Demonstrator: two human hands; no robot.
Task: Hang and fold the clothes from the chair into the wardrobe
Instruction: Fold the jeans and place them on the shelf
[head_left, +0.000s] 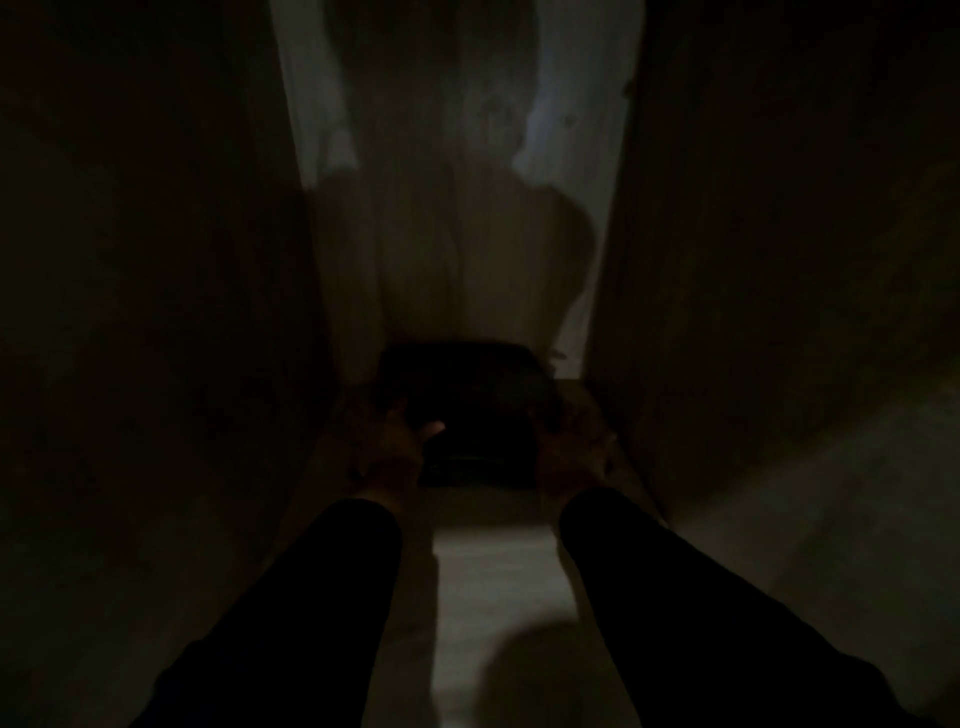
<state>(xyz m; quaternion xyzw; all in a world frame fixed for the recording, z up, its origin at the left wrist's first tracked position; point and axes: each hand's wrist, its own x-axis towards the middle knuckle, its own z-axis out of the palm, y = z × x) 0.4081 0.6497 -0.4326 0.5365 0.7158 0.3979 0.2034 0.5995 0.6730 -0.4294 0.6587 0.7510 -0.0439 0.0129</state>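
Observation:
The view is very dark, inside a narrow wardrobe compartment. A folded dark garment (467, 395) lies on the shelf (483, 519) near the back. My left hand (379, 447) holds its left side, with the thumb lying on top of the cloth. My right hand (571, 447) holds its right side, fingers curled over the edge. Both forearms are in dark sleeves and reach in from the bottom of the frame.
The pale back panel (457, 208) carries my shadow. A dark side wall (156, 312) stands close on the left and another side wall (779, 260) on the right. The shelf's lit front part lies between my arms.

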